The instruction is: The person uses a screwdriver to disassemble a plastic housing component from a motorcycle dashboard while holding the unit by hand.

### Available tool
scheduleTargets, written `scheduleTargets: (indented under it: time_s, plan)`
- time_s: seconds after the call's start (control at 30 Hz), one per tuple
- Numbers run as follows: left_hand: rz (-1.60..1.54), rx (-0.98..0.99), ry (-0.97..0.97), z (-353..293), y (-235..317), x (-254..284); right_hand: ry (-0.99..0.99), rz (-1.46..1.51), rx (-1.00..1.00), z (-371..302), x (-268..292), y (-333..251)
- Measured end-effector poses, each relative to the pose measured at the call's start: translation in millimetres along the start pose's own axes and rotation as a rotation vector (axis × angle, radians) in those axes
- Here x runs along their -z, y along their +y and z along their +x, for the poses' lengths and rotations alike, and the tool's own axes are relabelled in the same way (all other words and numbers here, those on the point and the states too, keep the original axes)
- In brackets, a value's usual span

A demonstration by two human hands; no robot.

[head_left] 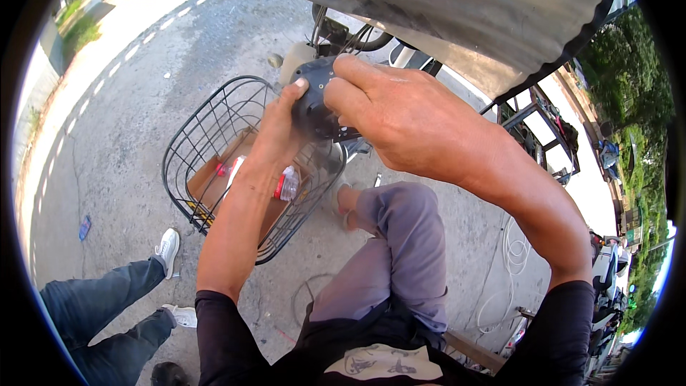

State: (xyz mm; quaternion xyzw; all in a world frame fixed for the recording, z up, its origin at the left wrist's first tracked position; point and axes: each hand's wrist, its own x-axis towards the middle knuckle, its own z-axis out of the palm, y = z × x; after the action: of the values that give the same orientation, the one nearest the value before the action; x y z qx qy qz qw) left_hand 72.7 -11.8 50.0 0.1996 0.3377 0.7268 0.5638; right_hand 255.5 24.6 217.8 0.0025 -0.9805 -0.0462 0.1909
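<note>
A dark grey rounded plastic housing [312, 104], with small screw-like spots on its face, is held up in front of the basket and cables. My left hand [280, 125] grips its left side, thumb pressed on the face and the other fingers hidden behind. My right hand [393, 107] is closed in a pinch against the housing's right side; whatever lies between its fingertips is hidden. Just beyond the housing, black cables [355, 39] and a handlebar-like black tube [375, 44] show under a grey cover.
Below my left forearm is a black wire basket [187, 129] holding a cardboard box [204, 180] and a clear plastic bottle [288, 184]. The grey cover [457, 0] overhangs from above. Another person's legs [107, 300] stand at lower left. A white hose [513, 250] lies coiled at right.
</note>
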Motion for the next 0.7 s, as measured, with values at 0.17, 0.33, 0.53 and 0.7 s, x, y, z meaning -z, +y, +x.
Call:
scheduleTargets:
  time_s: [0.17,0.33,0.53,0.7]
  plan:
    - [0.156,-0.157,-0.150,21.2,-6.4,26.6,-0.314,-0.057,-0.220,5.7,11.0,-13.4]
    - [0.145,-0.170,-0.255,21.9,-13.2,28.0,0.052,0.038,-0.060,-11.6,-6.9,1.9]
    - [0.173,-0.116,-0.139,29.1,-15.0,45.2,-0.127,-0.086,-0.192,-9.0,-4.6,2.5]
    - [0.165,-0.140,-0.163,19.0,-16.2,42.9,0.086,0.065,-0.161,-18.3,-5.2,3.9]
